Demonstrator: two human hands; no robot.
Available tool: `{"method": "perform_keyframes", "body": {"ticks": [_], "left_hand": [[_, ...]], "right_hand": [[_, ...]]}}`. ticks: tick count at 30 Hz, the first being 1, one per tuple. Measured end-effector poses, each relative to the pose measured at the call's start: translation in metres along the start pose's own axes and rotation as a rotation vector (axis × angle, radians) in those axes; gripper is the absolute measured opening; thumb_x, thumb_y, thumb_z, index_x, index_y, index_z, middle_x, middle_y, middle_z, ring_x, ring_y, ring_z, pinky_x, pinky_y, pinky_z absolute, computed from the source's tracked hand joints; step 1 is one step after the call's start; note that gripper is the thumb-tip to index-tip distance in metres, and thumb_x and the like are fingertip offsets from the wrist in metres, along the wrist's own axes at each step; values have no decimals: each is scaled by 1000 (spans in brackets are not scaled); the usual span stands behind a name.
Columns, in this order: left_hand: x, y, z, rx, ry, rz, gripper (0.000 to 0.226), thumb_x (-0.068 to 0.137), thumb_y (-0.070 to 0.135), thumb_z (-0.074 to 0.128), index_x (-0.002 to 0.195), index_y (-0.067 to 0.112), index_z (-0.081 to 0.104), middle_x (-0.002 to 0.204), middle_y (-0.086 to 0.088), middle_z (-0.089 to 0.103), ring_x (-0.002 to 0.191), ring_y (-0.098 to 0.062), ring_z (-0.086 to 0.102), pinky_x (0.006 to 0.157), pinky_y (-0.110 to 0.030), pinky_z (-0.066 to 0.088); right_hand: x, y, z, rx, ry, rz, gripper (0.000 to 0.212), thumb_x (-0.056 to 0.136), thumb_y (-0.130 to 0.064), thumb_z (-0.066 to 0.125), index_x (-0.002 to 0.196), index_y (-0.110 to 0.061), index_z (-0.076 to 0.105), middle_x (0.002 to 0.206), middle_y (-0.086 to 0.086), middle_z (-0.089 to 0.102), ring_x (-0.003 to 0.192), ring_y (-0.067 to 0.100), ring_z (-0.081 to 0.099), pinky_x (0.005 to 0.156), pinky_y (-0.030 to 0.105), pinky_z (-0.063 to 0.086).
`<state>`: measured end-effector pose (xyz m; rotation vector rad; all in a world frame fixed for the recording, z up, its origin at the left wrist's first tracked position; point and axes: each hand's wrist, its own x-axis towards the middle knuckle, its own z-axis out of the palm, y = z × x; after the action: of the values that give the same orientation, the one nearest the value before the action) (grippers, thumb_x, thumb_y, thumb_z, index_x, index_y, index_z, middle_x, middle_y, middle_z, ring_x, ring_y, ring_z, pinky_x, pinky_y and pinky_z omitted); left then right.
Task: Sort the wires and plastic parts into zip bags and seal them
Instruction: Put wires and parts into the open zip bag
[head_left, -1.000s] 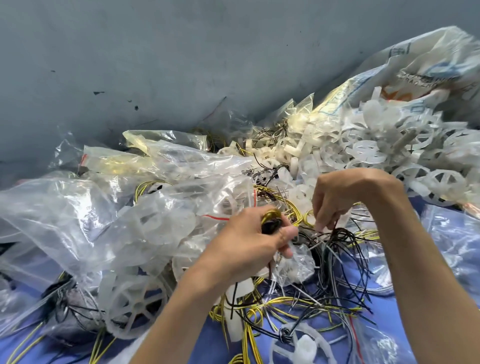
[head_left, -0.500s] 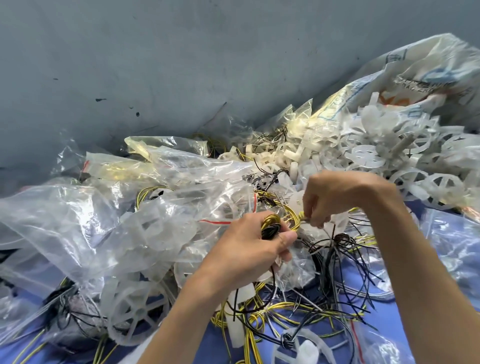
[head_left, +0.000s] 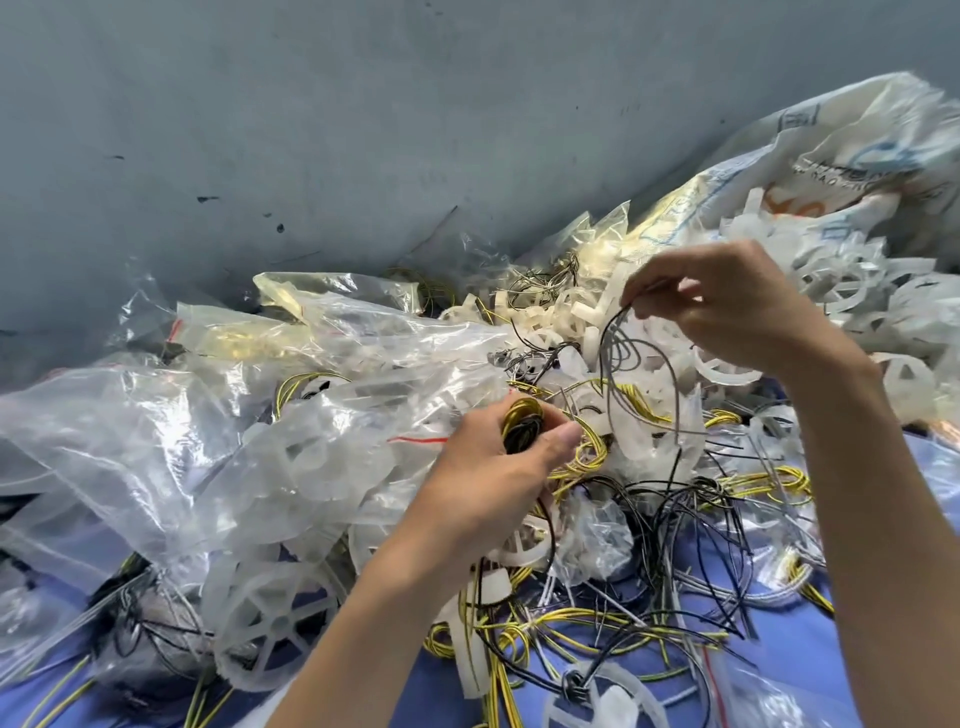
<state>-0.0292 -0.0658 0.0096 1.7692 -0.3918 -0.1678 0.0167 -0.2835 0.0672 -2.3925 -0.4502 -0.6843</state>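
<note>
Grey wire (head_left: 602, 353), pinched in the right hand (head_left: 727, 312) upper right, needs untangling, seemingly to join the coil (head_left: 522, 422) the left hand (head_left: 493, 483) grips.

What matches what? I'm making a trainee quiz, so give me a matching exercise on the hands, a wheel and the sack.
1 left hand
2 right hand
3 spoked wheel
4 printed sack

a far upper right
b pinches a grey wire
c lower left
d grips a yellow-black wire coil

Pairs: 1-d, 2-b, 3-c, 4-a
</note>
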Motion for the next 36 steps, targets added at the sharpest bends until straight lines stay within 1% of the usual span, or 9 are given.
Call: {"method": "perform_keyframes", "body": {"ticks": [3, 7, 11, 14, 17, 19, 24, 30, 36], "left_hand": [[1, 1, -1, -32, 84, 41, 3, 89, 27, 63, 89, 24, 64, 79, 7, 65, 51, 4, 55, 48, -10, 42], [1, 3, 1, -40, 79, 47, 26, 88, 28, 62, 114, 30, 59, 110, 10, 66, 60, 8, 59, 52, -10, 45], [-2, 2, 4, 81, -21, 52, 68, 76, 50, 59, 140, 45, 36, 133, 21, 53, 99, -9, 63, 88, -29, 52], [-5, 4, 13, -19, -127, 40, 77, 74, 48, 60, 145, 40, 28, 116, 26, 61, 58, -8, 63, 59, -15, 47], [-5, 4, 18, -61, -97, 48, 55, 84, 40, 61, 136, 29, 46, 65, 22, 62, 47, -1, 50, 47, -9, 39], [-4, 4, 16, -115, -37, 39, 26, 87, 38, 62, 112, 32, 58, 54, 16, 54, 46, -2, 50, 47, -10, 39], [-2, 1, 13, -304, -8, -32, 32, 79, 36, 67, 101, 14, 58, 52, 13, 50, 43, -4, 47, 43, -13, 35], [-5, 5, 18, -500, -148, 18, 34, 78, 24, 65, 107, 10, 56, 85, -2, 72, 45, -3, 42, 42, -10, 34], [-4, 9, 4, -373, -14, -9, 18, 74, 34, 65, 76, 17, 71, 65, 2, 57, 46, -4, 41, 42, -13, 36]], "right_hand": [[0, -7, -3, 121, 40, -12, 32, 81, 7, 65, 81, -25, 69, 78, 8, 70, 70, 9, 64, 76, 20, 52], [-3, -20, -6, 304, -50, -60, 33, 80, 9, 64, 77, -24, 67, 77, 10, 68, 70, 7, 61, 75, 19, 50], [-6, -33, -5, 464, -135, -155, 25, 78, 3, 67, 76, -23, 69, 70, 3, 67, 70, 11, 61, 76, 28, 50], [-5, -40, 0, 550, -212, -201, 16, 76, -10, 67, 73, -25, 72, 71, 0, 68, 70, 12, 62, 72, 25, 49], [-5, -41, 5, 583, -292, -205, 7, 76, -19, 66, 75, -23, 72, 73, 0, 68, 71, 12, 62, 71, 26, 48], [-6, -41, 7, 599, -333, -215, 6, 78, -18, 65, 78, -21, 71, 75, -1, 68, 72, 12, 62, 71, 26, 49], [-6, -43, 8, 619, -371, -204, 8, 79, -17, 65, 80, -21, 72, 78, -5, 69, 74, 10, 64, 71, 23, 50], [-6, -49, 10, 560, -331, -196, 7, 79, -22, 65, 84, -21, 69, 77, -3, 69, 73, 8, 65, 71, 21, 50], [-3, -44, 4, 352, -265, -105, 21, 77, -30, 63, 96, -22, 67, 96, 6, 67, 86, 20, 63, 80, 28, 53]]}}
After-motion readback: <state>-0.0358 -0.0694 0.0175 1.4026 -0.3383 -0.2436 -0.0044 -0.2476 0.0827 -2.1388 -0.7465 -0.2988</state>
